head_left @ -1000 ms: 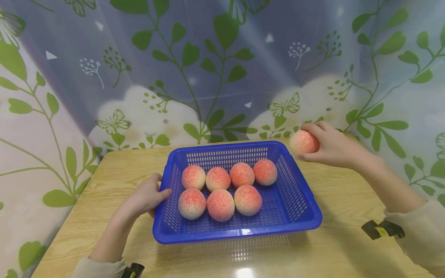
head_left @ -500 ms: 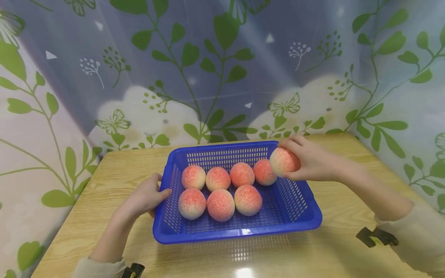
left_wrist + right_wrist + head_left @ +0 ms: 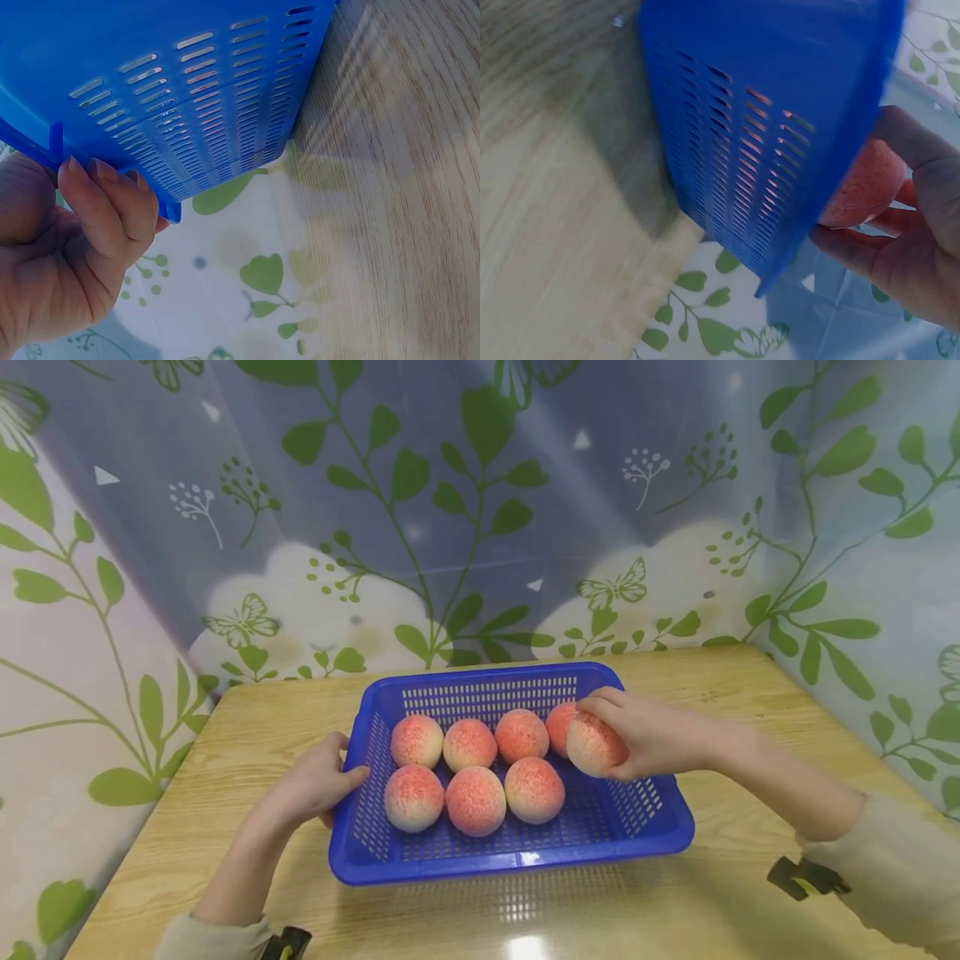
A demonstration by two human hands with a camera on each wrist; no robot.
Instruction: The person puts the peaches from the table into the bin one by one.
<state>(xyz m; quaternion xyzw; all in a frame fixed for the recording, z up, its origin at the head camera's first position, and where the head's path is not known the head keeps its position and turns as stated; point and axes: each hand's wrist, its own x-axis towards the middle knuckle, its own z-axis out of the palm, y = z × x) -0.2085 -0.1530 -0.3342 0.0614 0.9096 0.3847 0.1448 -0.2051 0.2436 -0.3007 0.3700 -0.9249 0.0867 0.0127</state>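
A blue plastic basket (image 3: pixel 517 862) with slotted walls stands on the table, holding several pink-and-cream peaches in two rows, among them a front-row peach (image 3: pixel 476 802). My left hand (image 3: pixel 318 781) grips the basket's left rim; in the left wrist view its curled fingers (image 3: pixel 112 202) hook under that rim. With my right hand (image 3: pixel 648 735) I hold another peach (image 3: pixel 596 746) over the right part of the basket, in front of the back-right peach (image 3: pixel 559 727), which it partly hides. The right wrist view shows the held peach (image 3: pixel 866 187) between thumb and fingers, just past the basket's rim.
The wooden table (image 3: pixel 262 727) extends to both sides of the basket. Behind it hangs a patterned curtain (image 3: pixel 480 527) with leaves and butterflies. Inside the basket, the bare floor (image 3: pixel 585 822) shows at the front right.
My right hand has carried its peach leftward and down, from beyond the basket's right rim to over its inside. The left hand and the basket stay in place.
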